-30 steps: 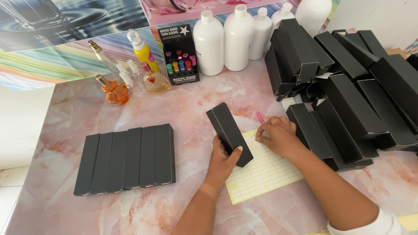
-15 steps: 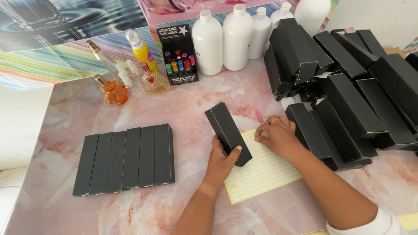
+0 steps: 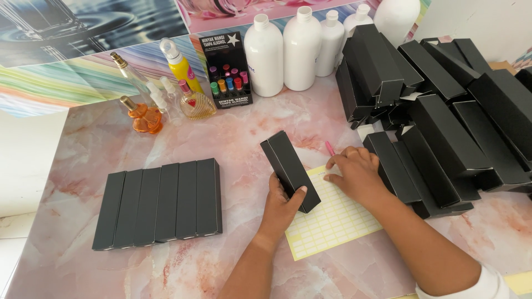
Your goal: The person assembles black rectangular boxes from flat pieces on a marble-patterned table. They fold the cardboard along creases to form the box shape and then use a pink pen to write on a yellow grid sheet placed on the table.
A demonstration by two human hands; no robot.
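Head view, the only one, looks down on a pink marbled surface point(image 3: 233, 127). The left hand point(image 3: 282, 207) sits just below the middle of the frame, its grip closed around the lower end of a long black box point(image 3: 289, 169) that it holds tilted above the surface, the upper end pointing toward the upper left. The right hand point(image 3: 357, 171), just right of centre, rests with fingers curled on the top edge of a yellow sheet of small labels point(image 3: 332, 221); a pink pen point(image 3: 330, 148) shows just beyond its fingertips, and whether that grip pinches a label or the pen cannot be told. At the lower left lies a neat row of six black boxes point(image 3: 160, 202), side by side and touching. A loose heap of the same boxes point(image 3: 443, 122) fills the right of the frame. Along the top stand white bottles point(image 3: 299, 50), a small black display card of coloured vials point(image 3: 227, 69), a yellow spray bottle point(image 3: 180, 63) and several glass perfume bottles point(image 3: 144, 113). As a judgement, the work goes best if the box is held steady with one flat face turned toward the right hand, a single label is lifted cleanly by its corner, and the sheet is kept pinned flat meanwhile.
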